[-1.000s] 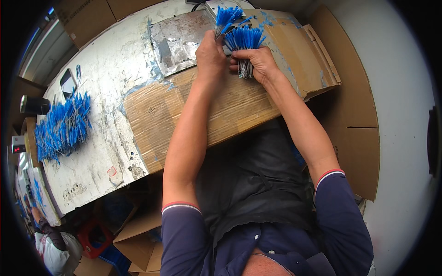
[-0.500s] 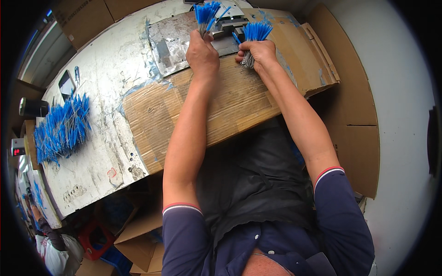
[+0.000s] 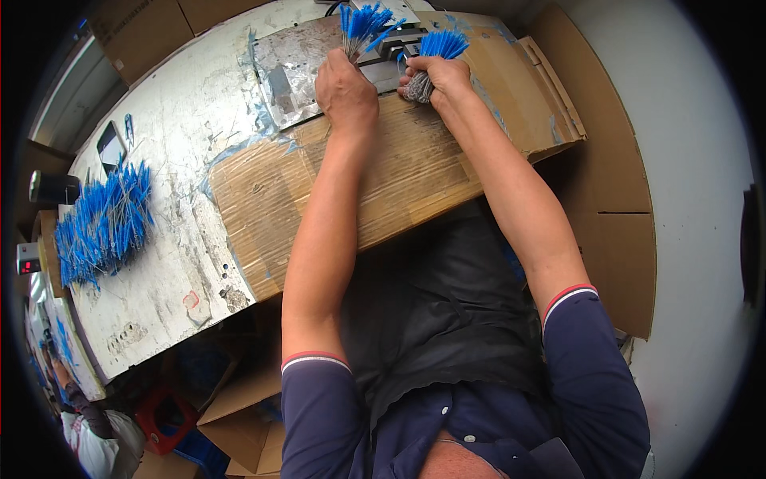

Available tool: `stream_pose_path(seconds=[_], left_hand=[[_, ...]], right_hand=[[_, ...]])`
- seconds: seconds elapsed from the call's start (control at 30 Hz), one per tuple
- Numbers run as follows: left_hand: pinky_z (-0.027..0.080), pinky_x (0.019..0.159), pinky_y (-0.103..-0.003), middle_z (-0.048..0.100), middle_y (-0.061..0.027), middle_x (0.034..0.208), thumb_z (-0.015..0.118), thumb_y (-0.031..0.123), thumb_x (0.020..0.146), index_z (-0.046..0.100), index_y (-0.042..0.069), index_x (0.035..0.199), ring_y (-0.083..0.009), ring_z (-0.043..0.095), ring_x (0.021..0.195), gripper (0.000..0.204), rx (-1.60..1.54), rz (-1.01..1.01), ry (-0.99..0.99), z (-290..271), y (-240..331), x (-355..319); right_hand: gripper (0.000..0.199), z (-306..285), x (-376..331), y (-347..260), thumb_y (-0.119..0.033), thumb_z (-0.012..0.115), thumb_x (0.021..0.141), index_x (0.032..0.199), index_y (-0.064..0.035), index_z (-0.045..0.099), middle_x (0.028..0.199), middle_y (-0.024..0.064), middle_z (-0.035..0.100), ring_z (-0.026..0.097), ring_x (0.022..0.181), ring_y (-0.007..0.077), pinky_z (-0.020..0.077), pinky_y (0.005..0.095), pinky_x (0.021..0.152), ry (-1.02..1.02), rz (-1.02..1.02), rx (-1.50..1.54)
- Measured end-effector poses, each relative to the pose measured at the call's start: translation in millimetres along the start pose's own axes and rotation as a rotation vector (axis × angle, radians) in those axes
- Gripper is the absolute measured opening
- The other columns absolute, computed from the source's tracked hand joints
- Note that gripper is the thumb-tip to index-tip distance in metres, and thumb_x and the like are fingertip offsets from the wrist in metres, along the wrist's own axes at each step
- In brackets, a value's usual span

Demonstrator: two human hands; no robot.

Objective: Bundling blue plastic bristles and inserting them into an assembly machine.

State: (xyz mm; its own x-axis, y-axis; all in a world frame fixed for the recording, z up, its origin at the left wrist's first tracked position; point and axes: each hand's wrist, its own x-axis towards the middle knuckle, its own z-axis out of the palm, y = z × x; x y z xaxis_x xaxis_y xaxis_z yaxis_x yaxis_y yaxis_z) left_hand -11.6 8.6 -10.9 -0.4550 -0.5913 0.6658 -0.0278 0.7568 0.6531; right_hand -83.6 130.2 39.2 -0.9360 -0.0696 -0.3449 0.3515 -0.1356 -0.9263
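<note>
My left hand [image 3: 347, 89] is closed around a bundle of thin wire brushes [image 3: 363, 25], their blue bristle ends fanned upward above the fist. One blue brush leans out to the right of that bundle. In my right hand [image 3: 445, 77] is a second, denser bundle of the same brushes [image 3: 443, 45], blue ends up and looped wire ends [image 3: 419, 88] showing below the fingers. A dark metal fixture [image 3: 396, 48] stands between and behind the two bundles, on a worn metal plate [image 3: 291, 76]. Whether either bundle touches the fixture is hard to tell.
Taped cardboard [image 3: 319, 191] covers the near table edge beneath my forearms. On the white tabletop [image 3: 187, 176] at left lie a big pile of blue brushes [image 3: 104, 223], a phone [image 3: 112, 145] and a dark cylinder [image 3: 54, 188]. Another person [image 3: 104, 439] is at lower left, near a red stool [image 3: 163, 419].
My right hand has moved slightly up and left with its bundle, and its wire ends now show more bunched. My left hand has shifted slightly left, still gripping its brushes.
</note>
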Motion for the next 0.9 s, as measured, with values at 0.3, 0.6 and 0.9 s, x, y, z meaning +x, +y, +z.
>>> stream_pose_path(seconds=[0.3,0.6,0.9], left_hand=[[0.049,0.072,-0.051,0.071,-0.0169,0.086,0.056,0.011,0.093,0.057,0.004,0.099,-0.0394,0.067,0.083,0.009,0.006,-0.037,-0.223,2,-4,-2],[0.05,0.073,-0.049,0.072,-0.0152,0.088,0.056,0.009,0.092,0.058,0.005,0.099,-0.0378,0.069,0.084,0.008,-0.001,-0.051,-0.328,-2,-1,0],[0.051,0.078,-0.047,0.067,-0.0178,0.093,0.057,0.002,0.083,0.061,0.003,0.098,-0.0375,0.064,0.09,0.016,0.168,0.148,-0.323,-7,5,-1]], right_hand=[[0.009,-10,-13,4,0.006,0.069,0.08,0.085,0.0082,0.062,0.075,0.0191,0.064,0.068,0.063,0.0297,0.0631,0.047,0.053,-0.068,0.02,0.11],[0.01,-22,-12,9,0.01,0.069,0.077,0.077,0.0109,0.059,0.072,0.0199,0.063,0.066,0.057,0.028,0.0605,0.0424,0.048,-0.121,0.017,0.097],[0.006,-19,-14,5,0.01,0.067,0.078,0.078,0.0105,0.061,0.072,0.0202,0.064,0.066,0.056,0.0264,0.0599,0.039,0.046,-0.046,-0.002,-0.107]])
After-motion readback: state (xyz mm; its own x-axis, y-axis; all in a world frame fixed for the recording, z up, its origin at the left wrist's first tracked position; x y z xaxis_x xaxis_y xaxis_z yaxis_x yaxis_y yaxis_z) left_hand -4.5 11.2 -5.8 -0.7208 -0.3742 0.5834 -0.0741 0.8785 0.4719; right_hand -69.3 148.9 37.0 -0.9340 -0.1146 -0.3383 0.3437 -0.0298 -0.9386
